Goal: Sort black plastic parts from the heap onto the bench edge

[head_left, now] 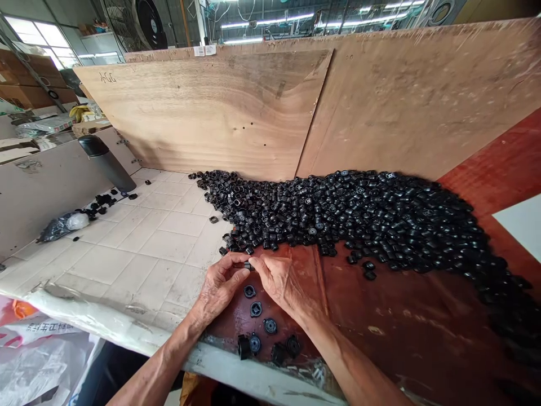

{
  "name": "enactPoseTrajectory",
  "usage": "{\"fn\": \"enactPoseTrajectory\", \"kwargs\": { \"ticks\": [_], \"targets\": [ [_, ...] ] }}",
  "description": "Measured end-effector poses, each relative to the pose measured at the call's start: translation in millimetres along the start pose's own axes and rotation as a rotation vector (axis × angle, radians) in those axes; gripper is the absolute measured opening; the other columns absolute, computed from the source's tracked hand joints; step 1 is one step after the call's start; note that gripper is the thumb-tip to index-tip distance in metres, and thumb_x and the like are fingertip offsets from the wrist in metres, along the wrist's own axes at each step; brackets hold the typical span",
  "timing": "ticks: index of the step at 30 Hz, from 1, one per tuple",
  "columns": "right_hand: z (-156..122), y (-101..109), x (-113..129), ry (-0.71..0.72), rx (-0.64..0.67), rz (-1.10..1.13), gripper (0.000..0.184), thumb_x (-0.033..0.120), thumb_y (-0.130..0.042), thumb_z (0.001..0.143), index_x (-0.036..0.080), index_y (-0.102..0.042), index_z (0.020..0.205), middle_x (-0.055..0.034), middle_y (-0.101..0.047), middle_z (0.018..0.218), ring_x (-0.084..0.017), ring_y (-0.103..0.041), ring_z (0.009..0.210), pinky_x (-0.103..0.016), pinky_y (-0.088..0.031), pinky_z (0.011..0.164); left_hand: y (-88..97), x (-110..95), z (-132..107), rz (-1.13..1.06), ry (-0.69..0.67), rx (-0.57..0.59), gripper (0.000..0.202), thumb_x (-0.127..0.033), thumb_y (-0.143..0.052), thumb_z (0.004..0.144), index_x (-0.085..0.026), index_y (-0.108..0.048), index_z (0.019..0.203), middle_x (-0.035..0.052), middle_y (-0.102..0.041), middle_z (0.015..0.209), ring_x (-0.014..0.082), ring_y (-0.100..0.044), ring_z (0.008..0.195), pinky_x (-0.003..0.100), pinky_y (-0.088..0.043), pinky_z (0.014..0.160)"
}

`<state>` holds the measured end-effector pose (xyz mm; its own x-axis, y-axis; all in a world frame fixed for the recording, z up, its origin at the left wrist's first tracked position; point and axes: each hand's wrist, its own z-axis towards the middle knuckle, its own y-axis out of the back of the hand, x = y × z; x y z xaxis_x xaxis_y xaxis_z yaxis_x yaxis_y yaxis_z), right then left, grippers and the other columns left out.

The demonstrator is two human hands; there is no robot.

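My left hand (224, 282) and my right hand (274, 277) meet over the front of the table. Between their fingertips they pinch a small black plastic cap (247, 265), mostly covered by the fingers. Just below, several round black caps lie face up in a loose line, among them one cap (256, 309) and another cap (270, 326). Close to the front edge a black cap (243, 347) stands on its side. Behind my hands spreads a large heap of black caps (338, 214).
A wooden board (220, 113) walls off the back. At the left stand a dark flask (107, 163) and a small plastic bag (63, 225) beside scattered black parts. Light tiles (143, 248) cover the left of the table, a red-brown sheet (359, 316) the right. A fan (139, 25) stands behind.
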<state>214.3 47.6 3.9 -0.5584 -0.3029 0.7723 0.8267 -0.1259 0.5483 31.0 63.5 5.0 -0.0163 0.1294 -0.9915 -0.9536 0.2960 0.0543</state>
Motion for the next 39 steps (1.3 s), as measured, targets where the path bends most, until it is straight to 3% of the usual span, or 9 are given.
{"fn": "enactPoseTrajectory", "kwargs": {
  "ticks": [5, 10, 13, 17, 21, 26, 31, 36, 39],
  "targets": [
    [-1.2, 3.0, 9.4, 0.006, -0.028, 0.089, 0.029, 0.038, -0.048, 0.107, 0.021, -0.071, 0.103, -0.002, -0.069, 0.074, -0.018, -0.065, 0.066, -0.027, -0.047, 0.066, -0.5, -0.1, 0.9, -0.073, 0.026, -0.049, 0.03, -0.038, -0.08, 0.087, -0.021, -0.078, 0.112, 0.0068, -0.077, 0.111, 0.023, -0.071, 0.102, 0.035, -0.057, 0.094],
    [-3.3, 3.8, 14.3, -0.028, 0.004, 0.068, 0.046, 0.045, -0.056, 0.103, 0.022, -0.058, 0.064, 0.0006, -0.058, 0.058, -0.015, -0.054, 0.055, -0.028, -0.042, 0.059, -0.1, 0.8, 0.8, -0.094, 0.048, -0.092, 0.03, -0.037, -0.082, 0.086, -0.021, -0.077, 0.111, 0.0046, -0.076, 0.1, 0.0201, -0.07, 0.091, 0.032, -0.056, 0.087],
    [-3.2, 3.1, 14.2, -0.042, 0.0, 0.165, 0.028, 0.043, -0.065, 0.097, 0.022, -0.065, 0.079, 0.0018, -0.062, 0.065, -0.015, -0.057, 0.059, -0.026, -0.044, 0.059, 0.4, 1.2, 1.0, -0.12, 0.051, -0.087, 0.031, -0.038, -0.081, 0.086, -0.021, -0.076, 0.111, 0.0046, -0.076, 0.1, 0.0199, -0.07, 0.091, 0.032, -0.056, 0.087],
    [-1.7, 3.7, 13.5, -0.038, 0.005, 0.147, 0.031, 0.039, -0.066, 0.095, 0.023, -0.061, 0.069, 0.0016, -0.06, 0.061, -0.015, -0.056, 0.058, -0.027, -0.045, 0.06, 0.6, 1.9, 1.5, -0.091, 0.059, -0.095, 0.031, -0.038, -0.08, 0.087, -0.02, -0.077, 0.111, 0.0056, -0.077, 0.1, 0.021, -0.07, 0.092, 0.032, -0.056, 0.087],
    [-0.1, 2.9, 11.5, -0.024, -0.014, 0.252, 0.011, 0.031, -0.066, 0.091, 0.022, -0.071, 0.097, -0.0036, -0.074, 0.085, -0.019, -0.068, 0.073, -0.028, -0.054, 0.069, -0.8, 2.8, 1.0, -0.075, 0.044, -0.08, 0.03, -0.038, -0.08, 0.087, -0.021, -0.078, 0.111, 0.0064, -0.078, 0.107, 0.0228, -0.072, 0.099, 0.034, -0.056, 0.093],
    [-0.1, -4.1, 8.4, -0.317, 0.054, 0.389, 0.017, 0.038, -0.066, 0.088, 0.022, -0.067, 0.083, 0.0007, -0.066, 0.065, -0.016, -0.062, 0.055, -0.025, -0.048, 0.052, 0.5, 7.7, -0.8, 0.055, -0.012, -0.031, 0.026, -0.036, -0.075, 0.091, -0.023, -0.078, 0.113, 0.0078, -0.079, 0.115, 0.0254, -0.073, 0.107, 0.038, -0.057, 0.098],
    [0.0, -3.9, 8.2, -0.666, 0.276, 0.741, 0.039, 0.051, -0.064, 0.086, 0.021, -0.054, 0.064, 0.005, -0.053, 0.054, -0.007, -0.036, 0.036, -0.021, -0.022, 0.035, 5.1, 9.9, -0.7, 0.309, -0.19, 0.034, 0.018, -0.028, -0.069, 0.094, -0.025, -0.077, 0.111, 0.0073, -0.078, 0.116, 0.0249, -0.072, 0.11, 0.04, -0.056, 0.102],
    [2.4, 2.8, 12.7, -0.546, 0.119, 0.5, 0.024, 0.039, -0.07, 0.086, 0.021, -0.06, 0.074, 0.0059, -0.057, 0.052, -0.01, -0.05, 0.042, -0.02, -0.035, 0.041, 2.1, 4.1, 0.7, 0.136, -0.001, 0.067, 0.023, -0.033, -0.071, 0.093, -0.022, -0.075, 0.113, 0.0083, -0.079, 0.116, 0.0261, -0.073, 0.109, 0.04, -0.057, 0.098],
    [3.1, 3.0, 10.3, -0.461, 0.181, 0.472, 0.021, 0.037, -0.065, 0.092, 0.021, -0.062, 0.078, 0.0043, -0.062, 0.054, -0.013, -0.06, 0.046, -0.021, -0.046, 0.048, 1.4, 1.0, -0.2, 0.036, 0.07, 0.06, 0.026, -0.038, -0.073, 0.091, -0.021, -0.075, 0.11, 0.0067, -0.08, 0.101, 0.0247, -0.074, 0.095, 0.037, -0.058, 0.088]
  ]
}}
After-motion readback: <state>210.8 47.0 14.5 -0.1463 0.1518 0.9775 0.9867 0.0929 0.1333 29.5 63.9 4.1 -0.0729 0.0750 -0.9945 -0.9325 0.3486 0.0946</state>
